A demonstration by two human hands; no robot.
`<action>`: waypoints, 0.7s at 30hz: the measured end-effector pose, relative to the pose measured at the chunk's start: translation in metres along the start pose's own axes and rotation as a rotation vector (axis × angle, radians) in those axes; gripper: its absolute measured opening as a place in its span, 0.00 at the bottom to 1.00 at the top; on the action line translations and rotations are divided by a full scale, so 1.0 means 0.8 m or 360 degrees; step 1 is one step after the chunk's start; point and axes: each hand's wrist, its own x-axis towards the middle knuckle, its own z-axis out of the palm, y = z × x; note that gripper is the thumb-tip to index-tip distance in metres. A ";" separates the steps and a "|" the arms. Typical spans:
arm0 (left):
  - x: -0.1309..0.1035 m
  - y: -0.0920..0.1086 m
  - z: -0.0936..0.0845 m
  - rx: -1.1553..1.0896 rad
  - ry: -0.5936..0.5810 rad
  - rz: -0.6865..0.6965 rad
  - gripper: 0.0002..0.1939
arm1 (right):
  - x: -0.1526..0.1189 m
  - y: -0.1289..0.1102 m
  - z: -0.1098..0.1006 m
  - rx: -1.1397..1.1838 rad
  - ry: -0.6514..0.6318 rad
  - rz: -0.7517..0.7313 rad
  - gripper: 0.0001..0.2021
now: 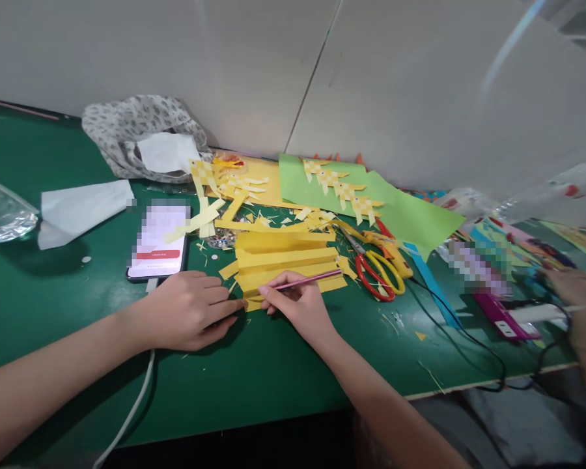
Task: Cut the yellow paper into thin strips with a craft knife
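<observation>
Folded yellow paper (283,244) lies in front of me with crosswise creases and loose strips around it. My right hand (300,305) is closed around a thin pinkish pencil (315,278), its tip low over the paper's near left edge. Whether the tip touches the paper, I cannot tell. My left hand (193,311) lies palm down on the table, fingers reaching right, with the index fingertip at the paper's near left corner. Beyond the paper are scraps and woven yellow-and-white paper fish (339,185) on a green sheet (405,212).
To the right lie scissors (361,270) with red and yellow handles, a yellow glue gun (398,257) with a black cord, and a blue strip (434,286). A phone (157,228) on a white cable sits left, near a cloth bag (107,133). Another person's hand (573,286) is far right.
</observation>
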 end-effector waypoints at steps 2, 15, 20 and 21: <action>0.001 0.000 0.000 0.0005 -0.0034 -0.0006 0.11 | 0.000 0.000 0.000 -0.0008 0.0003 -0.0002 0.14; 0.002 0.000 0.002 -0.0028 -0.0094 -0.0041 0.12 | 0.001 0.001 -0.008 -0.0087 0.0006 0.0020 0.12; 0.002 0.000 0.001 -0.0050 -0.0085 -0.0065 0.11 | 0.002 -0.001 -0.020 -0.0078 0.0054 0.0031 0.12; 0.002 0.000 0.001 -0.0053 -0.0088 -0.0073 0.11 | 0.002 -0.002 -0.023 -0.0075 0.0066 0.0037 0.12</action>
